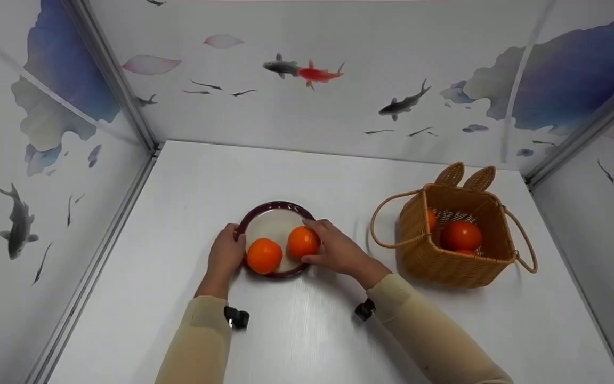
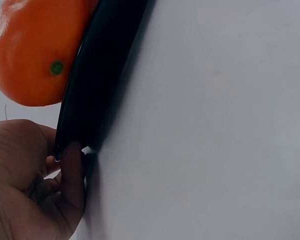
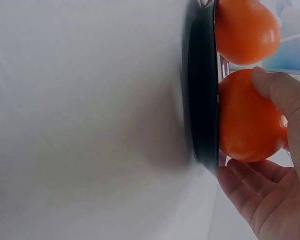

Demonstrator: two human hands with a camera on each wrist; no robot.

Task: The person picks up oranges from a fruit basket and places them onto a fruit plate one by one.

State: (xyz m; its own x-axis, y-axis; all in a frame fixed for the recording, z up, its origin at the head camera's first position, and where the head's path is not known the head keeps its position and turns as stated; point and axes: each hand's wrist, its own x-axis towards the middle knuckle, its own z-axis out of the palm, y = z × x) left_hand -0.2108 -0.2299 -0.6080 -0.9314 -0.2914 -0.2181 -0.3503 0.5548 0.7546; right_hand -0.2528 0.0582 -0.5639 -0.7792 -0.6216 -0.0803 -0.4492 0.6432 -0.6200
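A plate (image 1: 269,228) with a cream middle and dark maroon rim stands on the white table. Two oranges (image 1: 264,256) (image 3: 247,32) lie on it, the left one nearer the person. My left hand (image 1: 227,250) pinches the plate's left rim; in the left wrist view its thumb and fingers (image 2: 72,175) lie on either side of the edge. With my right hand (image 1: 339,248) I hold the right orange (image 1: 303,242), thumb on one side and fingers on the other. In the right wrist view that orange (image 3: 250,117) sits against the plate's rim.
At the right stands a wicker basket (image 1: 445,274) with two side handles and two ear shapes at its back. Several round orange-red fruits (image 1: 461,236) lie inside. White panels with painted fish (image 1: 320,74) enclose the table at the back and both sides.
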